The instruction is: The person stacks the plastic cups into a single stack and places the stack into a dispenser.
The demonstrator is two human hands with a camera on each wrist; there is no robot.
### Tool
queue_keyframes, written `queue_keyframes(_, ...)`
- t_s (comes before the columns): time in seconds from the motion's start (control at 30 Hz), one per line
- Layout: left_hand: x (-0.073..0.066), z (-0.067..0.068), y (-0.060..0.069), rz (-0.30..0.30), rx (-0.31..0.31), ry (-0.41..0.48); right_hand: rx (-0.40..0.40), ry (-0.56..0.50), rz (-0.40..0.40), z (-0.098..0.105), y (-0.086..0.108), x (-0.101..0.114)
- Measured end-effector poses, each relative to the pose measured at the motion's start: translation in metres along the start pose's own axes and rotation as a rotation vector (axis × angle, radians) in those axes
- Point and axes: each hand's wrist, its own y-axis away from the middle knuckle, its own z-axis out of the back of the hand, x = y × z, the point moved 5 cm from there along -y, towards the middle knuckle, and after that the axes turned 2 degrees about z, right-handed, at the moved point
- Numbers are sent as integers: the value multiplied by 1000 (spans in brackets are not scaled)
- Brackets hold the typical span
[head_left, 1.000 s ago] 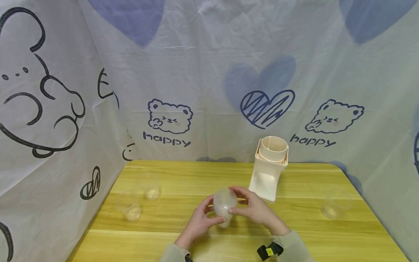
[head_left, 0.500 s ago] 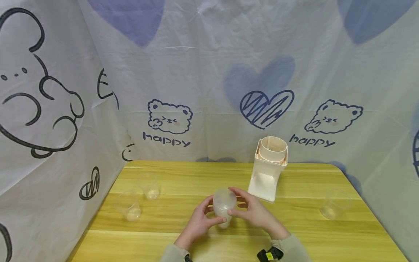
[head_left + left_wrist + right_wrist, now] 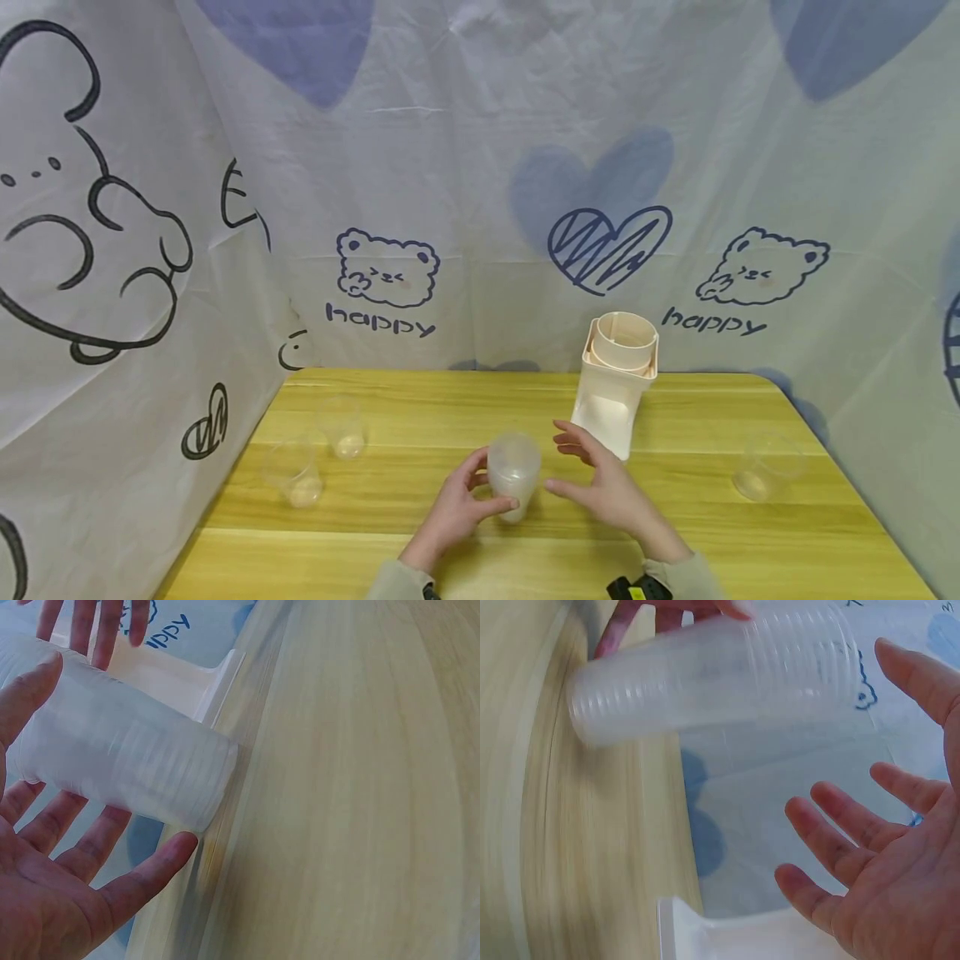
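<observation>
Curling round a stack of clear cups (image 3: 516,477), the left hand (image 3: 467,497) is gripping it from its left side. Its thumb is lying across the near side, and its other fingers are reaching round the far side. The stack is sitting near the middle of the table (image 3: 420,404), with its wide end facing up and its small end pointing down. I cannot tell if the bottom is touching the wood. Many rings are showing on the cups in the right wrist view, because the cups are sitting one inside another.

The right hand (image 3: 600,482) is holding nothing. Its fingers are spreading apart and bending a little, and its thumb is pointing at the stack. A small gap is showing between this hand and the cups.

Just past the right hand, a cream stand (image 3: 606,417) is standing on the table, with a round ring (image 3: 626,340) at its top. Two clear cups are standing over on the left, a near cup (image 3: 305,490) and a far cup (image 3: 349,446). One more cup (image 3: 752,483) is standing well off to the right.

Pale sleeves (image 3: 686,575) are covering the arms. Behind the table, a white cloth (image 3: 487,183) is hanging, showing blue hearts, two bears and the word "happy".
</observation>
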Motion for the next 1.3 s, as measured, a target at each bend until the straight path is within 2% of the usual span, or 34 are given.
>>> queue_keyframes(0.17,1,0,0,10,2,-2,-62,33,-56,17,12,-9)
queue_keyframes(0.33,2,0,-1,25,-2,-2,-156,88,-90,40,23,-13)
queue_keyframes(0.57,2,-1,-1,24,-1,4,-344,179,-91,81,35,-20)
queue_keyframes(0.7,2,-1,-2,19,-1,4,-462,245,-119,107,43,-21)
queue_keyframes(0.83,2,-1,-2,17,-4,2,-553,338,-193,129,52,-25)
queue_keyframes(1.1,-1,-1,-2,4,-1,19,-673,432,-279,166,66,-43)
queue_keyframes(1.3,-2,-1,-1,-5,-9,23,-728,528,-448,192,80,-67)
